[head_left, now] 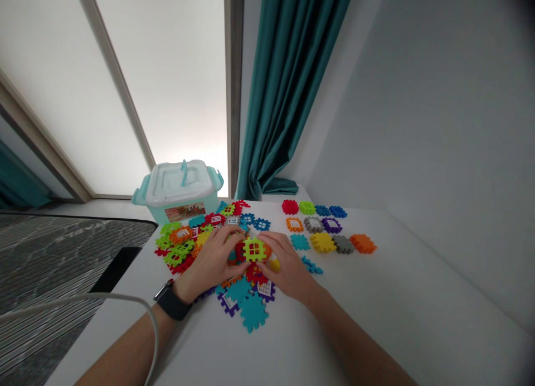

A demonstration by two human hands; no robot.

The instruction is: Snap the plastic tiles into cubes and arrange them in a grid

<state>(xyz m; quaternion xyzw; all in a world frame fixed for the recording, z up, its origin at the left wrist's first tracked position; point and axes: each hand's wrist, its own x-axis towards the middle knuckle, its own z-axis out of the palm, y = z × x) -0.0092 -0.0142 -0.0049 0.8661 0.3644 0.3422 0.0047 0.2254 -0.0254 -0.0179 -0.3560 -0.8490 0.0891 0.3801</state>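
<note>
I pinch a lime-green, square plastic piece with notched edges and a 4-pane window [254, 250] between the fingertips of my left hand [217, 256] and my right hand [286, 263]. Each thumb sits at its lower side and my curled fingers at its upper side; I can't tell how firmly I press. The piece is just above a loose, many-coloured heap of notched plastic pieces [178, 256] on the white tabletop [251, 361].

Nearest me in that heap, a flat turquoise notched piece [253, 312] juts out.

To my right, more pieces lie flat in rows. The back row has 4: red [290, 207], lime [307, 208] and 2 blue. The middle row has 3, each with a white window: orange [295, 225], grey [313, 225] and purple [331, 225]. The row nearer me has 4, with a yellow piece [322, 242] among them.

A pale-teal plastic tub with a whitish lid [183, 188] stands beyond the heap, on the left. My left wrist wears a dark-strapped watch [173, 301].
</note>
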